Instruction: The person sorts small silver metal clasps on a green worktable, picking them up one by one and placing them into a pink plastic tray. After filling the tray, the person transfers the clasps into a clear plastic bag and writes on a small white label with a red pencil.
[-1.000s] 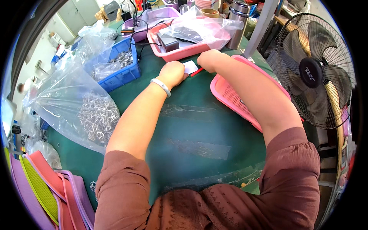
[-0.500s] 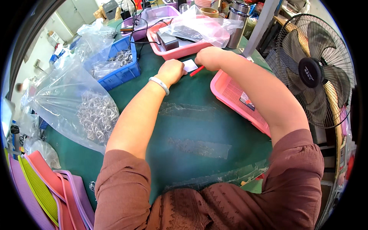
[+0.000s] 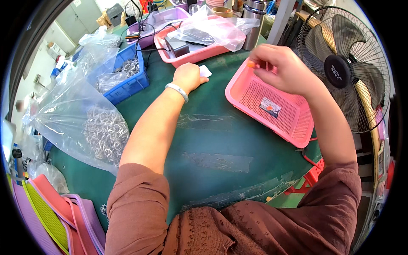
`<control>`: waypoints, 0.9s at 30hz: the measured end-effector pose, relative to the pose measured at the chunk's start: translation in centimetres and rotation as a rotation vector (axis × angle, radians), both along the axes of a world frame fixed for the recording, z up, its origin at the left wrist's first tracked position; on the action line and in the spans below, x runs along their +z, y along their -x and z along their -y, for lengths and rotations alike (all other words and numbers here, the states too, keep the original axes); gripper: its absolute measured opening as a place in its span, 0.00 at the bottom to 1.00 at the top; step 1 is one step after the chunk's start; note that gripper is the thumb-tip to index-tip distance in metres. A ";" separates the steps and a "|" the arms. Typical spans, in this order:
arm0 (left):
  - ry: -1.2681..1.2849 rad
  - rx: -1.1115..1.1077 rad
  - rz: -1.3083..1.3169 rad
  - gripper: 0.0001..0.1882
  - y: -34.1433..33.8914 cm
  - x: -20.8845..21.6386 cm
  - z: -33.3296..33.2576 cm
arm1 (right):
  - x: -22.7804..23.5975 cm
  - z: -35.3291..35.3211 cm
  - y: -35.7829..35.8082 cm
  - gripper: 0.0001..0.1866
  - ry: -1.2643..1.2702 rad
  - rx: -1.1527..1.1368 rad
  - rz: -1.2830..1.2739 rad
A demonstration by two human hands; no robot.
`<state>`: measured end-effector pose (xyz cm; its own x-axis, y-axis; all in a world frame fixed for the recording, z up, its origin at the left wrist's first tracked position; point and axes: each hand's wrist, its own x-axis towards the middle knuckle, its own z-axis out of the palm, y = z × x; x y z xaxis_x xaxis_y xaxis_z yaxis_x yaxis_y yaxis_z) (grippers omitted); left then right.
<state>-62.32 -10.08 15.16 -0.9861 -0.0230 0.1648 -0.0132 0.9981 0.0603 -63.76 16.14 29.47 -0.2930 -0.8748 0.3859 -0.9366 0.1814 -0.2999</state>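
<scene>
My left hand point(image 3: 187, 77) is closed on a small white card point(image 3: 205, 71) near the far side of the green table, and the card sticks out past my thumb. On that wrist is a pale bangle point(image 3: 177, 91). My right hand point(image 3: 278, 68) is raised over the far end of a pink mesh basket point(image 3: 229, 92), its fingers curled. A small orange thing point(image 3: 251, 64) shows at its fingertips; the rest of it is hidden by the hand. Inside the basket lies a dark-and-white printed card point(image 3: 270, 108) with an orange spot on it.
On the left, a clear bag of metal rings point(image 3: 106, 131) sits by a blue bin point(image 3: 129, 80) of metal parts. A pink tray point(image 3: 187, 59), cables and a steel flask point(image 3: 253, 23) stand at the back. A fan point(image 3: 340, 72) is at right, colourful trays point(image 3: 55, 212) at lower left.
My right hand has moved right, away from the white card and over the pink basket. The red stick seen beside the card is gone from there. My left hand keeps the card.
</scene>
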 end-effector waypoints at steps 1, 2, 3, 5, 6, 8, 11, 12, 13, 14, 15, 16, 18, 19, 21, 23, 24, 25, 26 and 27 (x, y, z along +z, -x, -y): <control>0.011 -0.008 0.000 0.24 0.3 -0.2 0.2 | 0.0 -1.1 -0.7 0.07 0.007 -0.015 0.029; 0.022 -0.014 0.000 0.24 0.4 -0.4 0.4 | -0.1 -2.2 -1.2 0.07 0.035 -0.024 0.039; 0.024 -0.022 -0.006 0.24 0.7 -0.5 0.3 | -0.2 -3.2 -1.7 0.07 0.064 -0.040 0.046; 0.030 -0.028 -0.014 0.24 0.9 -0.8 0.4 | -0.4 -4.9 -2.6 0.07 0.115 -0.069 0.055; 0.032 -0.028 -0.003 0.24 0.9 -0.7 0.2 | -0.5 -5.5 -3.0 0.07 0.135 -0.085 0.055; 0.034 -0.026 0.017 0.23 0.6 -0.4 -0.2 | -0.4 -6.5 -4.0 0.06 0.155 -0.123 0.063; 0.086 -0.027 0.052 0.22 0.8 0.6 -1.5 | -0.8 -8.3 -5.0 0.07 0.189 -0.144 0.101; 0.088 -0.037 0.054 0.21 1.0 0.5 -1.6 | -1.0 -8.5 -5.4 0.08 0.207 -0.153 0.106; 0.091 -0.046 0.056 0.20 1.2 0.3 -1.6 | -1.1 -8.7 -5.9 0.08 0.225 -0.161 0.110; 0.095 -0.055 0.057 0.19 1.5 0.2 -1.6 | -1.3 -8.9 -6.3 0.09 0.243 -0.169 0.114; 0.110 -0.060 0.043 0.19 1.6 -0.2 -1.5 | -1.4 -9.1 -6.5 0.09 0.235 -0.183 0.102; 0.125 -0.064 0.029 0.19 1.7 -0.5 -1.4 | -1.5 -9.4 -6.7 0.09 0.227 -0.195 0.091; 0.142 -0.075 0.009 0.18 1.5 -0.8 -1.0 | -1.6 -9.6 -7.2 0.09 0.213 -0.224 0.079; 0.143 -0.082 0.003 0.17 1.4 -0.9 -0.8 | -1.5 -9.6 -7.5 0.09 0.207 -0.239 0.079; 0.135 -0.074 0.010 0.16 1.5 -1.1 -0.8 | -1.5 -9.9 -8.3 0.09 0.206 -0.285 0.089; 0.171 -0.071 -0.023 0.12 2.1 -1.6 -1.4 | -1.7 -10.8 -9.3 0.08 0.227 -0.353 0.149; 0.128 -0.088 -0.067 0.11 2.0 -1.6 -1.8 | -2.2 -11.4 -9.5 0.07 0.252 -0.358 0.135; 0.110 -0.104 -0.093 0.10 1.8 -1.6 -1.9 | -2.4 -11.6 -9.8 0.07 0.246 -0.363 0.103; 0.066 -0.040 -0.132 0.11 1.2 -1.4 -2.2 | -2.7 -11.9 -9.9 0.06 0.254 -0.347 0.109; -0.008 0.020 -0.149 0.12 0.9 -1.6 -2.1 | -2.9 -12.0 -10.0 0.06 0.260 -0.349 0.154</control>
